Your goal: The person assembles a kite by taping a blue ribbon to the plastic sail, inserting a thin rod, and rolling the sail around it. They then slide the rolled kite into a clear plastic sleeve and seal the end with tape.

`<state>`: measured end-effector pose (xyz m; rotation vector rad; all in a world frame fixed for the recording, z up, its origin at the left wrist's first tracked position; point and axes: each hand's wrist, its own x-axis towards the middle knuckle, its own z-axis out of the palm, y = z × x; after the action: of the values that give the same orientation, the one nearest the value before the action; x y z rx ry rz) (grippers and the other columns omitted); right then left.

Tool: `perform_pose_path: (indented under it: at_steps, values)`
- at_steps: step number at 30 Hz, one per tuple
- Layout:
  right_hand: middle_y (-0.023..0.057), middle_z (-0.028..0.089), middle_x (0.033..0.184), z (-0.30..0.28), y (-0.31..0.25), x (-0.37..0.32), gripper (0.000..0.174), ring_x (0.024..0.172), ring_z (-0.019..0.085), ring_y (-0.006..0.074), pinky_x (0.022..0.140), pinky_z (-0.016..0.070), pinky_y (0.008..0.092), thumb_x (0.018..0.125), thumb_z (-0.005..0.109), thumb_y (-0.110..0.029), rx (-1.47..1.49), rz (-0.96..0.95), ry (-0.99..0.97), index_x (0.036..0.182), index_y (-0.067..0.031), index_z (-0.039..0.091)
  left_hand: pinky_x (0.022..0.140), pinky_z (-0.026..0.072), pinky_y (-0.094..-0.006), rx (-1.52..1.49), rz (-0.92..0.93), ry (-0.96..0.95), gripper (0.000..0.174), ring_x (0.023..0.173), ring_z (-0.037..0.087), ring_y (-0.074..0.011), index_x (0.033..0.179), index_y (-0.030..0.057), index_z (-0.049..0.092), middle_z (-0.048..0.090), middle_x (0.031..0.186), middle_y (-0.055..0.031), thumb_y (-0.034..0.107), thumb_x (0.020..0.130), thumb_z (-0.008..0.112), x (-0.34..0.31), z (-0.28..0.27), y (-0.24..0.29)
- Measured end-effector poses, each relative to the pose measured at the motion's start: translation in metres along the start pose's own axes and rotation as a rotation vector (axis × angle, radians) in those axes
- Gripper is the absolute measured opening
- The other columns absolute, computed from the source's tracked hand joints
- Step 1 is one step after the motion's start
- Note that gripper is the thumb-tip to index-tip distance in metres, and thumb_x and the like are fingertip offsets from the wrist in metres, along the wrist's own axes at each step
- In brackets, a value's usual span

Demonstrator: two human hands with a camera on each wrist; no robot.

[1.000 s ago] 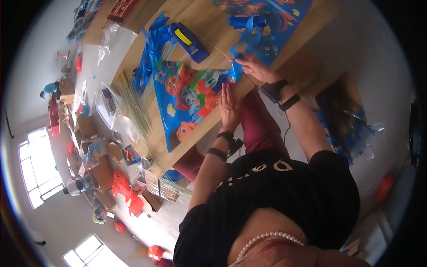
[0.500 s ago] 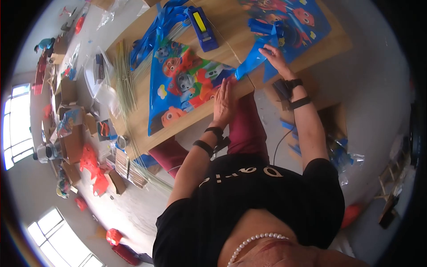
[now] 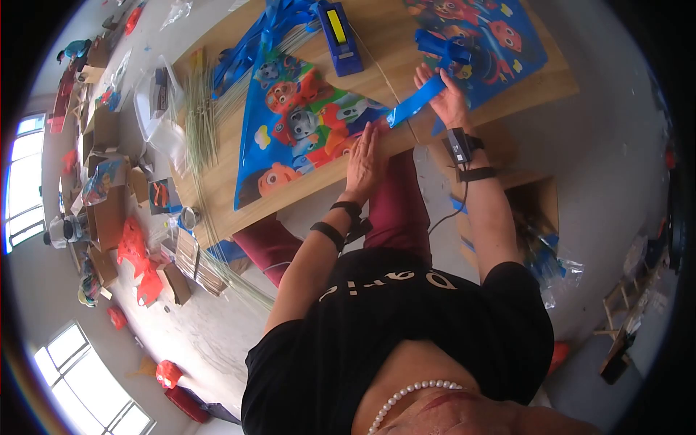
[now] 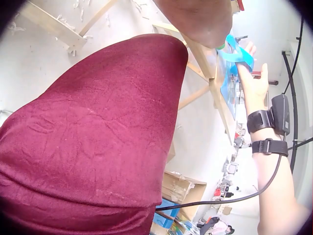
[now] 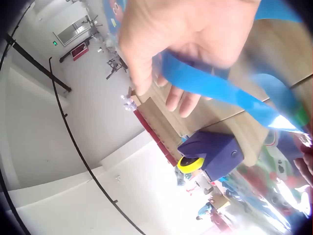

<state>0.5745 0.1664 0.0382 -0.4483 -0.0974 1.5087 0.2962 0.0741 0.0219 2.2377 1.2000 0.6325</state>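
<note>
A triangular plastic sheet printed with cartoon animals lies on the wooden table. My left hand rests with straight fingers on its near right corner. A shiny blue ribbon runs from that corner to my right hand. In the right wrist view, the ribbon passes across the palm, and my loosely curled fingers hold it. A purple tape dispenser with yellow in the middle stands behind the sheet. The left wrist view shows only part of my left hand, above my knee.
To the right lies another printed sheet with a roll of blue ribbon on it. A tangle of blue strips and a bundle of thin pale sticks lie at the left. An open cardboard box stands below the table's right side.
My right hand has moved off the other sheet's near edge, first to the right, and now draws the ribbon taut. The left hand stays on the corner. The head view has shifted.
</note>
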Motion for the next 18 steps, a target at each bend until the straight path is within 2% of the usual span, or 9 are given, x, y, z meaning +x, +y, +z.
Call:
perform_pose_path:
  at_steps: [4, 5, 7, 9, 13, 14, 15, 17, 18]
  values:
    - [0.0179, 0.063, 0.119, -0.053, -0.025, 0.034, 0.018, 0.112, 0.064, 0.0297, 0.117, 0.0433, 0.0507, 0.104, 0.058, -0.011, -0.046, -0.067, -0.109, 0.117, 0.0021, 0.058, 0.120, 0.0311, -0.0516, 0.003, -0.018, -0.012, 0.077, 0.145, 0.037, -0.0441, 0.158, 0.0017, 0.031, 0.024, 0.168, -0.0218, 0.015, 0.091, 0.065, 0.000, -0.002, 0.003]
    - [0.0162, 0.063, 0.114, -0.054, -0.033, 0.035, 0.018, 0.108, 0.065, 0.0289, 0.116, 0.0439, 0.0501, 0.106, 0.055, -0.009, -0.045, -0.091, -0.166, 0.118, 0.0034, 0.058, 0.121, 0.0306, -0.0497, 0.030, -0.019, -0.002, 0.077, 0.147, 0.036, -0.0405, 0.157, 0.0004, 0.033, 0.026, 0.167, -0.0218, 0.015, 0.089, 0.067, 0.000, -0.001, 0.003]
    - [0.0141, 0.062, 0.109, -0.053, -0.054, 0.034, 0.020, 0.103, 0.064, 0.0274, 0.116, 0.0443, 0.0498, 0.107, 0.051, -0.007, -0.019, -0.044, -0.100, 0.122, 0.0046, 0.057, 0.122, 0.0301, -0.0478, 0.055, -0.021, 0.009, 0.078, 0.148, 0.036, -0.0369, 0.156, -0.0009, 0.035, 0.028, 0.166, -0.0217, 0.015, 0.087, 0.069, 0.000, 0.000, 0.003]
    - [0.0144, 0.062, 0.110, -0.056, -0.077, 0.035, 0.024, 0.106, 0.064, 0.0278, 0.116, 0.0448, 0.0497, 0.108, 0.049, -0.010, -0.150, -0.100, -0.031, 0.125, 0.0060, 0.055, 0.122, 0.0297, -0.0479, 0.052, -0.013, 0.013, 0.077, 0.149, 0.035, -0.0364, 0.156, -0.0003, 0.035, 0.028, 0.166, -0.0221, 0.017, 0.089, 0.068, 0.000, 0.000, 0.003]
    - [0.0150, 0.060, 0.115, -0.059, -0.120, 0.040, 0.027, 0.111, 0.061, 0.0283, 0.119, 0.0420, 0.0526, 0.108, 0.048, -0.008, -0.180, -0.188, -0.027, 0.129, 0.0090, 0.051, 0.123, 0.0287, -0.0476, 0.029, -0.014, 0.023, 0.076, 0.151, 0.034, -0.0355, 0.157, 0.0005, 0.035, 0.029, 0.166, -0.0201, 0.016, 0.089, 0.067, 0.001, 0.000, 0.004]
    - [0.0180, 0.058, 0.120, -0.062, -0.133, 0.046, 0.029, 0.115, 0.061, 0.0300, 0.118, 0.0437, 0.0526, 0.111, 0.043, -0.012, -0.230, -0.197, -0.064, 0.128, 0.0091, 0.051, 0.123, 0.0281, -0.0476, 0.050, 0.021, 0.037, 0.076, 0.151, 0.034, -0.0349, 0.158, 0.0018, 0.034, 0.030, 0.166, -0.0188, 0.016, 0.090, 0.066, 0.001, 0.001, 0.003]
    - [0.0180, 0.058, 0.120, -0.067, -0.143, 0.047, 0.029, 0.115, 0.061, 0.0300, 0.118, 0.0437, 0.0526, 0.111, 0.043, -0.012, -0.232, -0.196, -0.065, 0.128, 0.0091, 0.051, 0.123, 0.0275, -0.0477, 0.070, 0.055, 0.051, 0.076, 0.152, 0.033, -0.0343, 0.158, 0.0030, 0.034, 0.031, 0.166, -0.0174, 0.015, 0.090, 0.066, 0.001, 0.002, 0.002]
    - [0.0186, 0.058, 0.124, -0.043, -0.164, 0.043, 0.029, 0.120, 0.059, 0.0328, 0.120, 0.0410, 0.0535, 0.109, 0.046, -0.011, -0.292, -0.282, 0.147, 0.130, 0.0103, 0.049, 0.123, 0.0272, -0.0482, 0.090, 0.054, 0.050, 0.076, 0.152, 0.033, -0.0343, 0.159, 0.0046, 0.034, 0.032, 0.166, -0.0164, 0.016, 0.091, 0.066, 0.001, 0.003, 0.003]
    - [0.0203, 0.056, 0.129, -0.034, -0.171, 0.042, 0.032, 0.126, 0.057, 0.0343, 0.120, 0.0403, 0.0540, 0.110, 0.044, -0.013, -0.358, -0.319, 0.157, 0.131, 0.0107, 0.048, 0.123, 0.0269, -0.0488, 0.112, 0.053, 0.048, 0.076, 0.152, 0.032, -0.0344, 0.159, 0.0061, 0.034, 0.033, 0.166, -0.0154, 0.017, 0.091, 0.066, 0.001, 0.004, 0.005]
